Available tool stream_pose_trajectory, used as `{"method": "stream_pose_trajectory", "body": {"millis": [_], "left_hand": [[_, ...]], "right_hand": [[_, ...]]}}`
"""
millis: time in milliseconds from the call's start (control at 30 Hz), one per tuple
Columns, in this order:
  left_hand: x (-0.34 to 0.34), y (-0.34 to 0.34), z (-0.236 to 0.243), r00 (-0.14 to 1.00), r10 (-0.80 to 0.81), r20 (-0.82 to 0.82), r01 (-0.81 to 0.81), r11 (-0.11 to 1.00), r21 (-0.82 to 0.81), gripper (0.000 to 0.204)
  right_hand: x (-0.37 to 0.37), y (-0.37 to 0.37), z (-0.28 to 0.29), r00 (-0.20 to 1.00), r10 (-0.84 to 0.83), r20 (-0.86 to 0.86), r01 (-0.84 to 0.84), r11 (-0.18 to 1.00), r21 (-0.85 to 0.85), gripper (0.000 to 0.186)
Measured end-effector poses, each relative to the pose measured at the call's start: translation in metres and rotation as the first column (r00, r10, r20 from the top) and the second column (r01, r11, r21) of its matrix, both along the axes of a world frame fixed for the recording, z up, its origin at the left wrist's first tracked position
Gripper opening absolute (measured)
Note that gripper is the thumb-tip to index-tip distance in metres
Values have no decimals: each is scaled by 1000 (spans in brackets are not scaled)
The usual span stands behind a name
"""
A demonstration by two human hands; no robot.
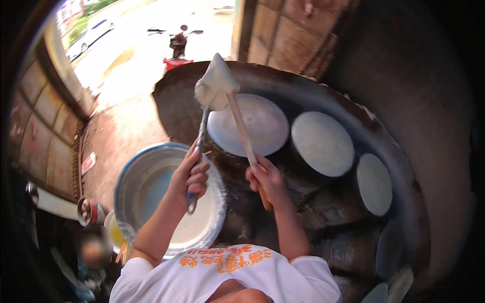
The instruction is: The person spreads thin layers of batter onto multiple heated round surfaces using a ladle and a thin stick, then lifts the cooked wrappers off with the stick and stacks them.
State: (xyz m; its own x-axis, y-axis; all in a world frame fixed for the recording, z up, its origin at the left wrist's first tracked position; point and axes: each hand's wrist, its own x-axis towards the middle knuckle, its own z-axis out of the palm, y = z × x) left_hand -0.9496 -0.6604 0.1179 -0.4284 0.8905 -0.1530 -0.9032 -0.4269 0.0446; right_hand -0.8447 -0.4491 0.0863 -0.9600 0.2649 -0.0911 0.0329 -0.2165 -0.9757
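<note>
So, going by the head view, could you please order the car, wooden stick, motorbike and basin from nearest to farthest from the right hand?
1. Wooden stick: in the right hand.
2. Basin: close by, to the hand's left.
3. Motorbike: outside, ahead and left.
4. Car: outside, farther off, upper left.

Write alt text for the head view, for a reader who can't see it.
A person's left grip holds a metal-handled tool and the right grip a wooden-handled tool, their far ends meeting at a thick white clump. Round pale surfaces curve away to the right; a large basin holding pale liquid stands at left.
</note>
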Motion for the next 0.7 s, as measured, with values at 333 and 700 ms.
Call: {"method": "stream_pose_trajectory", "body": {"millis": [333,700], "left_hand": [[-49,227,-38,821,-401,408,213,876,432,35],[-84,316,-111,966,-128,222,175,963,-205,16]], "right_hand": [[85,122,-179,859,-511,34,497,848,186,45],[-14,155,-203,777,-629,33,557,710,430,55]]}}
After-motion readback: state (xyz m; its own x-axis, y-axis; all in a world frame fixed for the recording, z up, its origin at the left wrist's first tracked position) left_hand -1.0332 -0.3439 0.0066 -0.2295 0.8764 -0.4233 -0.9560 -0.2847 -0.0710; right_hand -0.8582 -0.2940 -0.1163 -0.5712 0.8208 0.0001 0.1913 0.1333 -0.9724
